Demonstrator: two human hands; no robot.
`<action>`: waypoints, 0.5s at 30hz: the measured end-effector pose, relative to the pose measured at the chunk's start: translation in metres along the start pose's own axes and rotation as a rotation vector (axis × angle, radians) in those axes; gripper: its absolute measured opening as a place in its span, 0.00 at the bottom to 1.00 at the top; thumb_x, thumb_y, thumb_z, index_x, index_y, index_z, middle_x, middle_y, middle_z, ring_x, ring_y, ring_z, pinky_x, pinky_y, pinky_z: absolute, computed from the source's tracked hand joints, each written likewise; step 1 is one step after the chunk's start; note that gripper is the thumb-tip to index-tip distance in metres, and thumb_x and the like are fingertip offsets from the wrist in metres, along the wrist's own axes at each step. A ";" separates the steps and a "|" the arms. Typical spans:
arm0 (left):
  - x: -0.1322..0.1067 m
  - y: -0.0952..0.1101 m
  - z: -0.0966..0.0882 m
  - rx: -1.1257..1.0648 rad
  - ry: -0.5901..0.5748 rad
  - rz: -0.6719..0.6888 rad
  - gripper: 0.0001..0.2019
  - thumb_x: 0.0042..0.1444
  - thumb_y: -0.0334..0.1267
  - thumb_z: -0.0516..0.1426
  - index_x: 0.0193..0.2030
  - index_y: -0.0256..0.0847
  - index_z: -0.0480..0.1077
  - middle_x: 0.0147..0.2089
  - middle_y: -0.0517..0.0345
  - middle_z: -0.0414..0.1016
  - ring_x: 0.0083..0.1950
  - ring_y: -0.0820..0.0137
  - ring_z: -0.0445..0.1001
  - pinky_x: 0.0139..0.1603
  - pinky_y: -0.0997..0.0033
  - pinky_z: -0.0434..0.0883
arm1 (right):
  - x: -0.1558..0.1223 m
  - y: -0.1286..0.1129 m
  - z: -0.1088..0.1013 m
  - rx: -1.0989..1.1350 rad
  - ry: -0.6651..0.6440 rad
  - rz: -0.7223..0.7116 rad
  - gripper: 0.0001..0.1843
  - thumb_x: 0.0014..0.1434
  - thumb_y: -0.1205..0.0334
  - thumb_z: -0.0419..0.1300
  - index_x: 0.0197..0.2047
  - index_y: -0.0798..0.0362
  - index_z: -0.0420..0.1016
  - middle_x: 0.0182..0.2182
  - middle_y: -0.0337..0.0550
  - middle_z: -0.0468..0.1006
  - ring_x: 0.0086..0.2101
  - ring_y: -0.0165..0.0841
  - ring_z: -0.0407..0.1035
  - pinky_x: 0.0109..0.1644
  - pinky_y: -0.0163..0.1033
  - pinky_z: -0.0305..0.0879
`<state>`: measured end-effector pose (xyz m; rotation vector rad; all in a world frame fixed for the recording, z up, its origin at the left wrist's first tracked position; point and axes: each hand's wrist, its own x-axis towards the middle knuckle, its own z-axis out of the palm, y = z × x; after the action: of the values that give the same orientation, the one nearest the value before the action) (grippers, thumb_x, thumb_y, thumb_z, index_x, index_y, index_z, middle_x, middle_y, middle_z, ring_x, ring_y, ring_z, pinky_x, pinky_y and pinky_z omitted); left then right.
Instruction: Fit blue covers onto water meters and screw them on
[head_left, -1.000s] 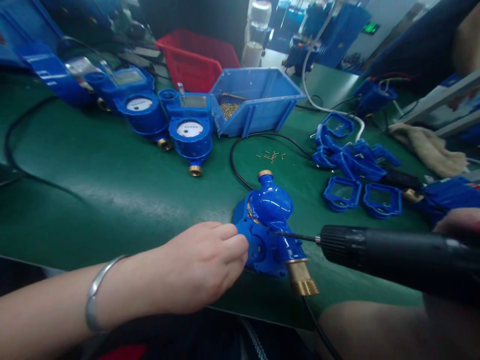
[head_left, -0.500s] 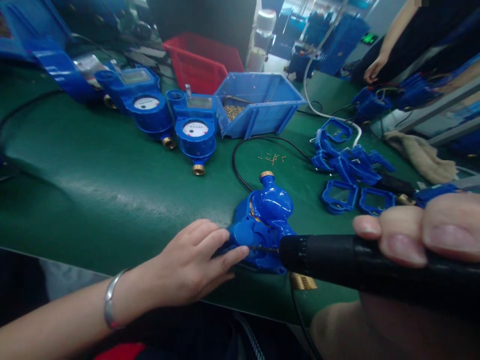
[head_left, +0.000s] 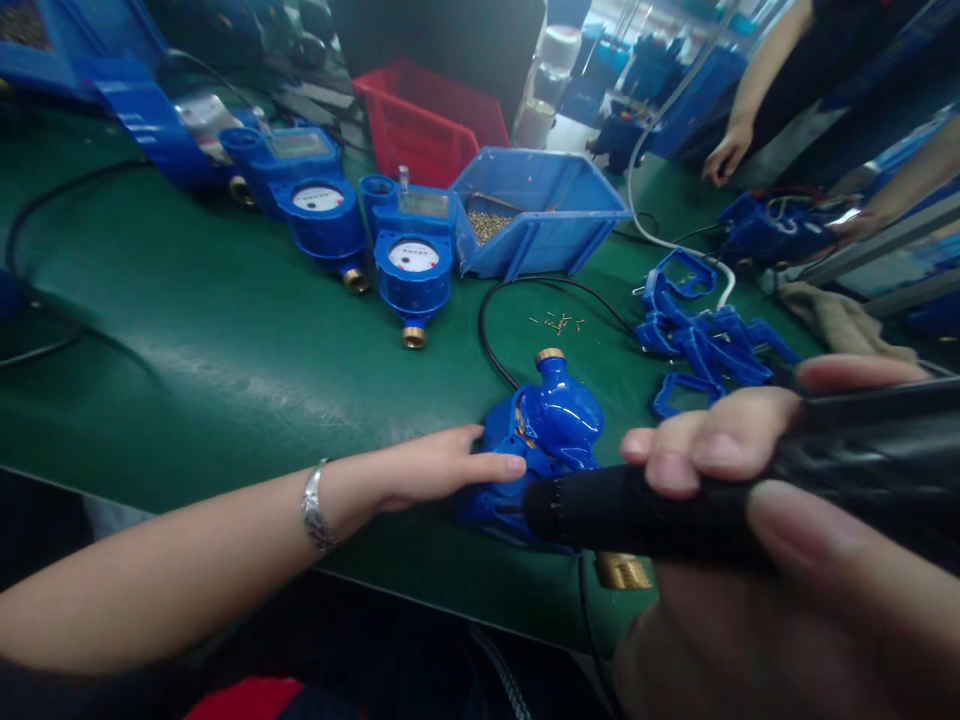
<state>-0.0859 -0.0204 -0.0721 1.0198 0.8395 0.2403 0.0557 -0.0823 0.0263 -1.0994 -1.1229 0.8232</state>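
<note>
A blue water meter (head_left: 562,415) with brass threaded ends lies face down on the green bench near its front edge. My left hand (head_left: 442,468) grips its left side, the thumb laid across the back and the other fingers mostly hidden behind the body. In my right hand (head_left: 750,500) is a black electric screwdriver (head_left: 637,508), held level and pointing left. Its bit reaches the lower back of the meter; the tip is too blurred to tell whether a screw is there. Several small brass screws (head_left: 561,323) lie loose beyond the meter.
Two upright water meters (head_left: 414,280) stand at the back left, beside a blue bin (head_left: 555,235) of screws and a red bin (head_left: 427,125). Blue frame covers (head_left: 697,330) are piled on the right. Across the bench are another person's hands (head_left: 729,152). A black cable (head_left: 487,330) curves behind the meter.
My left hand has shifted from the meter's lower back to wrap its left side. The screwdriver has moved a little left, its bit now against the meter's back. The view has shifted slightly.
</note>
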 end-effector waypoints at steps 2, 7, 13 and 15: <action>0.002 -0.003 0.005 -0.135 0.000 -0.039 0.31 0.46 0.50 0.60 0.53 0.32 0.64 0.53 0.42 0.73 0.53 0.55 0.71 0.54 0.58 0.66 | 0.001 0.005 0.003 0.151 -0.023 0.038 0.17 0.52 0.72 0.58 0.45 0.49 0.65 0.27 0.34 0.69 0.29 0.29 0.67 0.48 0.41 0.70; 0.001 -0.007 0.021 -0.199 0.215 -0.048 0.26 0.43 0.44 0.58 0.49 0.33 0.64 0.46 0.45 0.74 0.48 0.54 0.72 0.49 0.58 0.67 | -0.003 0.015 0.004 0.156 -0.027 0.048 0.17 0.53 0.74 0.57 0.45 0.47 0.66 0.27 0.31 0.68 0.28 0.28 0.67 0.56 0.47 0.64; 0.001 -0.007 0.025 -0.208 0.260 -0.064 0.28 0.41 0.46 0.58 0.49 0.34 0.62 0.47 0.44 0.73 0.48 0.54 0.71 0.49 0.57 0.67 | -0.007 0.016 0.006 0.129 -0.016 0.052 0.16 0.54 0.73 0.56 0.45 0.47 0.65 0.28 0.33 0.67 0.28 0.29 0.66 0.54 0.48 0.66; 0.001 -0.008 0.024 -0.198 0.271 -0.073 0.30 0.41 0.47 0.58 0.50 0.33 0.61 0.48 0.43 0.73 0.49 0.53 0.71 0.49 0.56 0.67 | -0.007 0.016 0.007 0.142 -0.024 0.042 0.15 0.54 0.71 0.56 0.45 0.48 0.64 0.28 0.33 0.67 0.28 0.29 0.65 0.54 0.47 0.66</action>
<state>-0.0692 -0.0397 -0.0732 0.7798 1.0739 0.3979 0.0477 -0.0826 0.0091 -1.0001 -1.0474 0.9370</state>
